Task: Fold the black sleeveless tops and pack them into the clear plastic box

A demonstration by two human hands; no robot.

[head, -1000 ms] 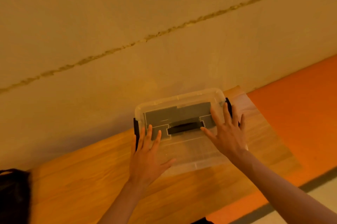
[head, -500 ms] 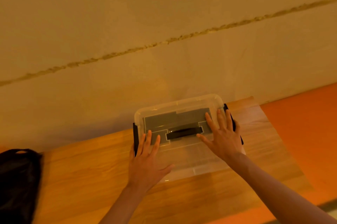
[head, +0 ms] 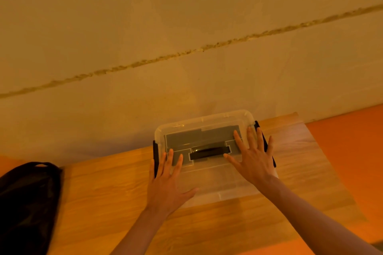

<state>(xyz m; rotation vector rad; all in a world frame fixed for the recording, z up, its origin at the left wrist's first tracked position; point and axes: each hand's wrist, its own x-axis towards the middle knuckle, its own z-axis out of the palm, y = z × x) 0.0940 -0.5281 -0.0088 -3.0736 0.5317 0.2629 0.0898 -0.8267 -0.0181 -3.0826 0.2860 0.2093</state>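
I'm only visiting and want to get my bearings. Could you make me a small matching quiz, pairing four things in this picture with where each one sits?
Things:
1. clear plastic box
2. black carry handle
3. black fabric heap
4. right hand

Places:
a. far left of the view
b. middle of the clear lid
c. on the wooden table, near the beige wall
d. flat on the lid's right part

Pairs: 1-c, 2-b, 3-a, 4-d.

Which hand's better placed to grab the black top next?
Left, probably: left hand lies flat on the clear box at its left end, nearer the black top; right hand is across it.
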